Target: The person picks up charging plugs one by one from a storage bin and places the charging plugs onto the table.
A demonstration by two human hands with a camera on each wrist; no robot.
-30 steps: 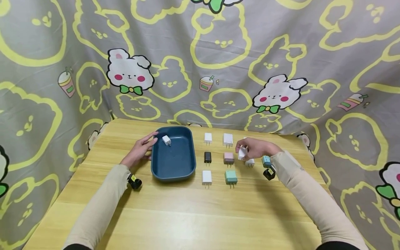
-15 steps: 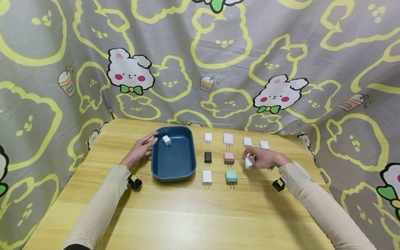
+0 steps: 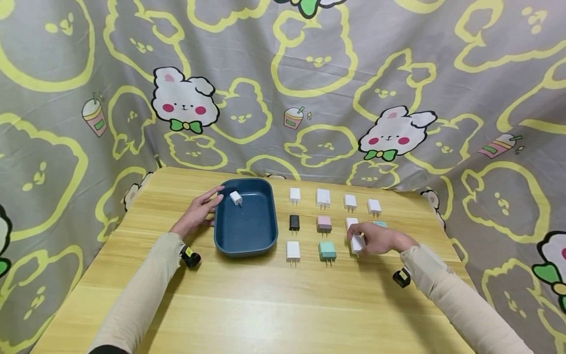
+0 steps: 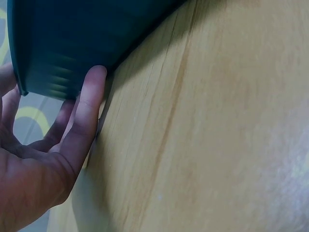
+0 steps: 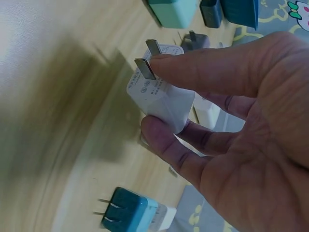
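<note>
A dark blue rectangular tray [image 3: 245, 250] sits on the wooden table, with one white charger plug [image 3: 236, 198] inside near its far left corner. My left hand [image 3: 197, 214] rests against the tray's left side; its extended fingers touch the rim and outer wall. In the right wrist view, my right hand [image 5: 251, 101] pinches a white two-prong charger plug [image 5: 161, 92] between thumb and fingers, prongs pointing away from the palm. The head view has this held plug above the front right of the rows, before another white plug [image 3: 352, 223] and a turquoise plug [image 3: 380, 224].
Several charger plugs stand in rows right of the tray: a black one [image 3: 294, 222], a pink one [image 3: 324, 223], a mint green one [image 3: 327, 250] and white ones such as the large white plug [image 3: 323, 197]. A patterned curtain [image 3: 247, 113] hangs behind the table [image 3: 247, 305].
My right hand has carried the white plug toward the table's front and slightly right, uncovering white plugs in the back rows. The left hand and tray stay where they were.
</note>
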